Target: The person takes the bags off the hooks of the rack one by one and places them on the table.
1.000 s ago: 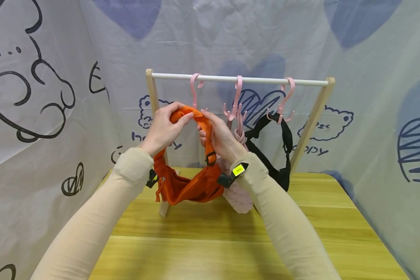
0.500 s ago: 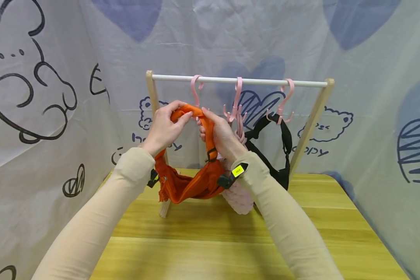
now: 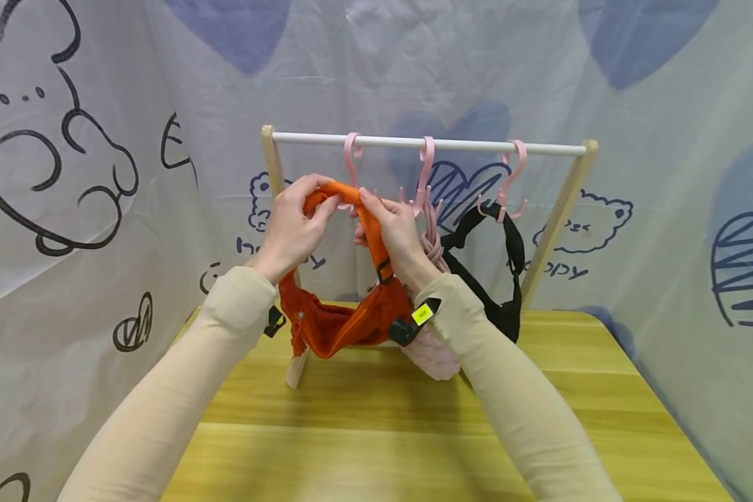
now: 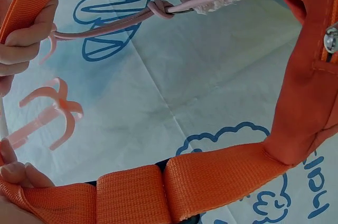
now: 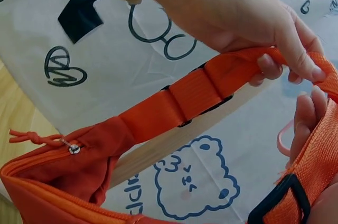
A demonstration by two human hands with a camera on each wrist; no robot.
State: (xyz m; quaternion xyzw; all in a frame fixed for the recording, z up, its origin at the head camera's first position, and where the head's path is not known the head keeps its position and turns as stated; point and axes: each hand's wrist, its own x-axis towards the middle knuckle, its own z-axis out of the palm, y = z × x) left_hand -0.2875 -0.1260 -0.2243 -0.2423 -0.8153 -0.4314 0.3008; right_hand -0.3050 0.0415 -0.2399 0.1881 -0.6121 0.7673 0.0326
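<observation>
An orange bag (image 3: pixel 326 331) with a zip hangs from its webbing strap (image 3: pixel 345 193) between my hands. My left hand (image 3: pixel 291 226) pinches the strap's top left part between thumb and fingers. On its right part, my right hand (image 3: pixel 401 240) grips the webbing, thumb on top. The right wrist view shows a cord zip pull (image 5: pixel 37 138) on the bag and a black buckle (image 5: pixel 280 205) by my right hand. Just behind the strap is a pink hook (image 3: pixel 350 160); its several prongs (image 4: pixel 58 110) show bare in the left wrist view.
A wooden rack with a white rod (image 3: pixel 389 141) stands on the wooden table (image 3: pixel 376 446). To the right, a fluffy pink bag (image 3: pixel 436 355) hangs by a knotted cord from the middle hook (image 3: pixel 425 174), and a black bag (image 3: pixel 508 317) from the right hook (image 3: pixel 517 171).
The orange bag has risen a little and shifted slightly right, its lower edge higher above the table. Both hands keep their hold on the strap and have moved up slightly.
</observation>
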